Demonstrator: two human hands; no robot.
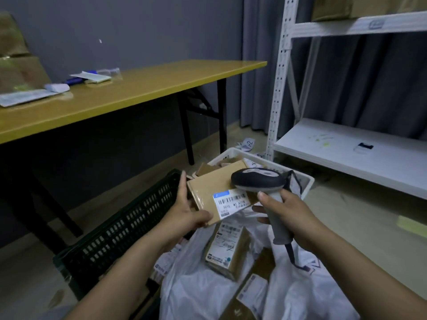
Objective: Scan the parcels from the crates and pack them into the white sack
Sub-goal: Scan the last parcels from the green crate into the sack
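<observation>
Gripped in the left hand [184,211], thumb on top and fingers curled under its edge, a parcel [205,188] sits above the sack [196,289]. Right hand [288,211] wraps the scanner [256,180] handle, its head just over the parcel's label [231,203]. Two boxes [227,248] already lie in the open sack. A black crate [120,227] stands to the left; a white crate [231,151] holding more parcels sits behind. Beyond are a table [138,88] and a shelf [346,148].

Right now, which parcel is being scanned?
The box in the left hand, label up, below the scanner; the others lie in the white sack or crate.
</observation>
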